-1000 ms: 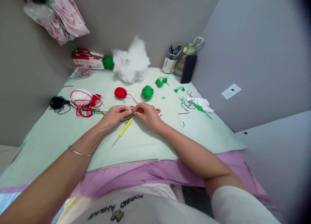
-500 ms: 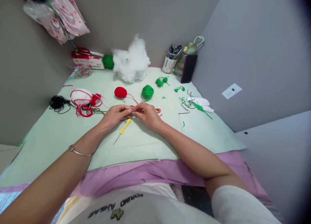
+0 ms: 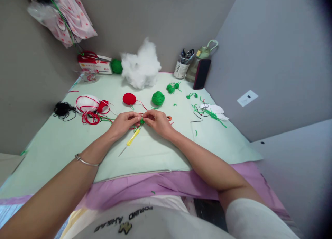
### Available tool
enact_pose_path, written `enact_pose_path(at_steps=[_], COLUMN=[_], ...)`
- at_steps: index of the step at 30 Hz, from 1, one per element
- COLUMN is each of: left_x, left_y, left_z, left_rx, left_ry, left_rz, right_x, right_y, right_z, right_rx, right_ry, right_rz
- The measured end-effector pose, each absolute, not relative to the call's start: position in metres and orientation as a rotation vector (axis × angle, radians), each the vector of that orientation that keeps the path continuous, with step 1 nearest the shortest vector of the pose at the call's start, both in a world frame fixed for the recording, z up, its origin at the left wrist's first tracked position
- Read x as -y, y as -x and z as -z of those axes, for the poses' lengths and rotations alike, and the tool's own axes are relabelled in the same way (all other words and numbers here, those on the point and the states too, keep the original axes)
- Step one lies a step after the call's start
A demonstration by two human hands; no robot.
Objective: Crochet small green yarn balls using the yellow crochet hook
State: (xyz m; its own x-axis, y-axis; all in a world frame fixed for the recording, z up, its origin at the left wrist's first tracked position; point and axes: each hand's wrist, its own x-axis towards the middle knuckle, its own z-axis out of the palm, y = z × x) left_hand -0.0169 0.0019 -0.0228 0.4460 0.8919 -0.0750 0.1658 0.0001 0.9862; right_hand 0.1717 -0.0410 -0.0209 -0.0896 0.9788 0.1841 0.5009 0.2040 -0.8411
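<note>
Fingertips of my left hand (image 3: pixel 126 124) and my right hand (image 3: pixel 158 123) meet at the middle of the table, both closed on a small green crochet piece (image 3: pixel 142 121). Most of that piece is hidden by the fingers. Just below them a crochet hook with a yellow handle (image 3: pixel 133 137) slants down to the left, its upper end near the fingers. Red and green yarn runs under and beside the hands. Behind them lie a red crocheted ball (image 3: pixel 129 99) and a ball of green yarn (image 3: pixel 158 98). An orange ring-shaped thing (image 3: pixel 169 118) shows partly beside my right hand.
White stuffing (image 3: pixel 141 66) sits at the back, with red scissors (image 3: pixel 89 56) on a box to its left. Black yarn (image 3: pixel 63 109) and a white yarn ball (image 3: pixel 86 103) lie left. Green scraps (image 3: pixel 212 113) lie right. A phone (image 3: pixel 202 74) leans on a bottle (image 3: pixel 193 67).
The crochet hook has shifted slightly down and left. More of the green piece shows between my fingertips. Both hands stay nearly in place.
</note>
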Motion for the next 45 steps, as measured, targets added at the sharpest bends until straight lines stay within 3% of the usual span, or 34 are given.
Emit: enact_pose_path(at_steps=[22, 37, 45], left_x=[0.004, 0.0, -0.001], left_y=[0.014, 0.018, 0.013], left_z=[0.015, 0.019, 0.019], left_rx=[-0.928, -0.966, -1.006], left_ry=[-1.484, -1.264, -1.273], left_rz=[-0.716, -0.724, -0.788], right_x=[0.033, 0.051, 0.052], right_y=[-0.179, -0.17, -0.17], right_z=[0.017, 0.01, 0.01], right_rx=[1.459, 1.842, 2.05], right_ry=[1.35, 1.281, 1.49], right_rz=[-0.983, -0.684, -0.376])
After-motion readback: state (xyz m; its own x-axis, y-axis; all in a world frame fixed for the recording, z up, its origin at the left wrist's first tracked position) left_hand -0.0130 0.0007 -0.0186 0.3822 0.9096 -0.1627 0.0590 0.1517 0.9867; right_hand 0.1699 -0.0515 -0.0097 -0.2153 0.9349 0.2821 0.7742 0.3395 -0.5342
